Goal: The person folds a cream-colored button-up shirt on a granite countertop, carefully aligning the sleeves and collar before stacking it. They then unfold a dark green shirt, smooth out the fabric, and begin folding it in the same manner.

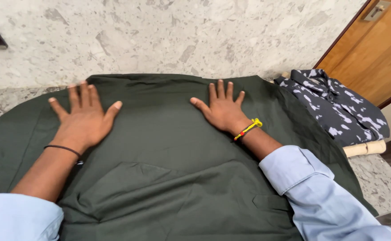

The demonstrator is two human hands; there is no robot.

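Left hand: the left hand [83, 120] lies flat, palm down, fingers spread, on the left part of the dark green garment [168, 178]; it grasps nothing, only presses the cloth; a thin dark band sits on its wrist
Dark green garment: spread flat over the speckled stone counter [378, 183], covering most of it; a pocket fold shows in the cloth nearer the person than both hands, and creases lie beside it
Right hand: the right hand [222, 110] rests open, palm down, on the garment right of its middle, near its far edge, fingers fanned; it grips nothing; a yellow and red wristband [248, 128] circles its wrist
Sleeves: light blue sleeves cover both forearms, lying over the garment's near part
Patterned shirt: a folded dark shirt with white blotches [334, 107] lies just right of the garment, on a pale rolled cloth
Door: a wooden door [374, 49] stands beyond the patterned shirt, far right
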